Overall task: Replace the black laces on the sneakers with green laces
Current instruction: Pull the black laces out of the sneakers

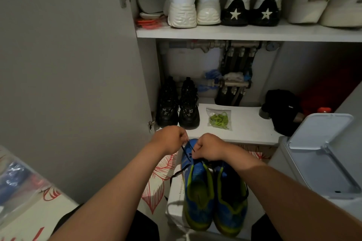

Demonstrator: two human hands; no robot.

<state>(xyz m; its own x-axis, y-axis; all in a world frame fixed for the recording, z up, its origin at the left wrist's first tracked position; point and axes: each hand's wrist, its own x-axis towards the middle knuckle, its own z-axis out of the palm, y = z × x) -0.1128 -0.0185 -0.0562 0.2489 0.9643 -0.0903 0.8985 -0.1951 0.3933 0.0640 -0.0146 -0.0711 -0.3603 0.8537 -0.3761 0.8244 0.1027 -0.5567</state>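
So the person is crouched in front of an open shoe cabinet with a pair of blue sneakers with lime-green trim, sitting side by side on a white shoebox, toes pointing at the cabinet. Both hands are up at the toe end of the sneaker on the left. The left hand has its fingers curled in and pinches a strand of the black lace, which is pulled up and out to the side. The right hand is balled up just beside it, gripping another bit of the same lace right over the eyelets. One loose end of it trails down over the edge of the box.

The green laces are bundled in a small clear zip bag, lying on the bottom shelf just past the hands, nobody touching it. Next to the bag on the left is a pair of chunky black sneakers, and on the right a black cap. White sneakers line the upper shelf. A grey lidded bin stands to the right.
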